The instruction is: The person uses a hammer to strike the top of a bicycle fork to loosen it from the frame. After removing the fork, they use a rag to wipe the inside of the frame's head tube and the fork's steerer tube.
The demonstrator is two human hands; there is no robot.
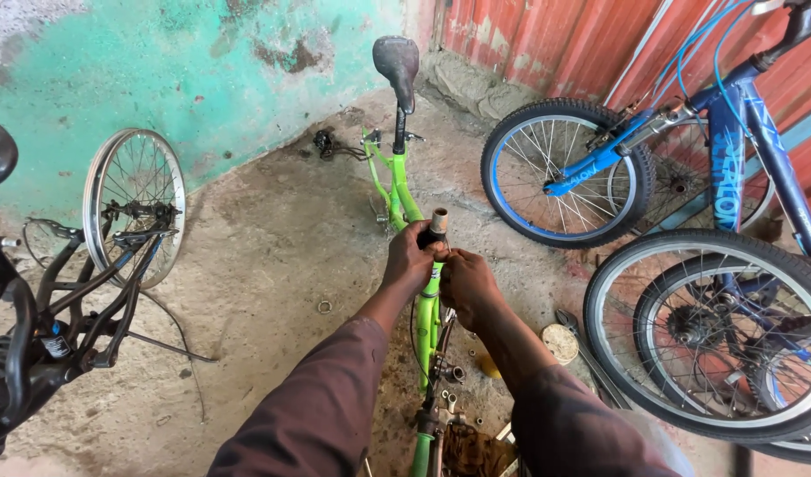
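Gripping the bright green bicycle frame [428, 305] with both hands. My left hand [409, 258] is wrapping fully around the tube just under its open top end, a short dull metal stub [438, 220]; my right hand [466, 281] is closing on the same tube just beside it, knuckles touching the left. The frame is smooth painted metal, thin round tubes, standing wheel-less near the middle of the floor, its worn black saddle [397, 60] rising on a dark post toward the far wall.

Rough concrete floor [264, 265] is lying underfoot, pitted, dusty, stained. Small nuts and bearings [454, 374] are sitting scattered beside the frame's lower tubes; a washer [324, 306] is lying apart to the left. A round tin lid [560, 343] and a grey spanner [582, 349] are resting on the floor at my right.

A black frame [61, 309] with a spoked bare rim [133, 203] is leaning at the left edge. Blue bicycles [732, 177] with knobbly tyres are crowding the right. Peeling turquoise plaster [185, 79] is meeting red corrugated sheet [547, 40] in the far corner.
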